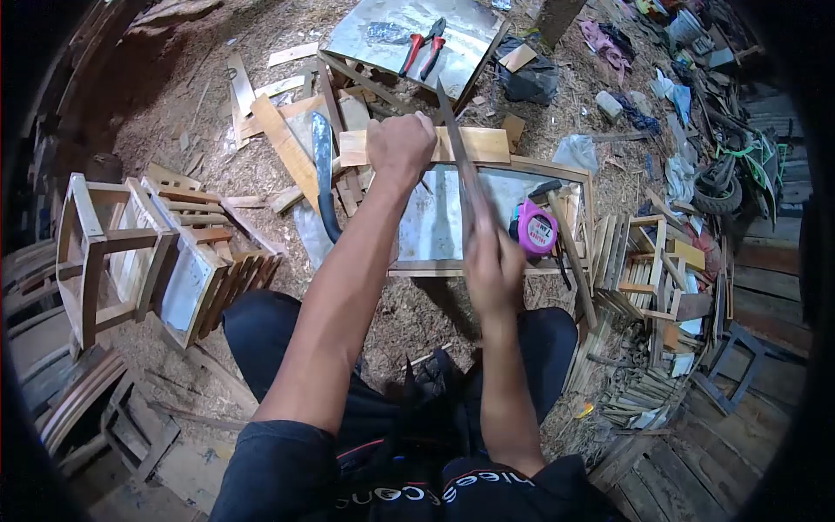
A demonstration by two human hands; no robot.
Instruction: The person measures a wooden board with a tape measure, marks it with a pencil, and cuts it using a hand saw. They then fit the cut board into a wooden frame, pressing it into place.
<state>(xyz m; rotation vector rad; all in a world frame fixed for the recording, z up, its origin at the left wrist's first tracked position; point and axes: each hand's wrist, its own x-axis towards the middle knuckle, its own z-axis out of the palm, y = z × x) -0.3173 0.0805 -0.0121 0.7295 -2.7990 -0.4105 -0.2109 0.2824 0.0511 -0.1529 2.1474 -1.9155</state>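
Observation:
My left hand (402, 143) is closed over a short, light wooden board (484, 145) and holds it across the far edge of a wood-framed panel (428, 213). In my right hand (492, 261) is a handsaw (465, 165); its long, narrow blade points away from me and crosses the board just right of my left hand. Motion blurs the right hand and the blade. Close by on the right lies a pink tape measure (534, 228), beside a hammer (565, 244). A knife with a dark handle (323, 165) lies left of my left forearm.
Red-handled pliers (424, 49) rest on a metal-topped box (365, 28) ahead. Wooden frames stand at the left (130, 252) and another stack of frames (648, 270) at the right. Wood offcuts (287, 143) and shavings litter the ground. A motorbike (735, 170) is at far right.

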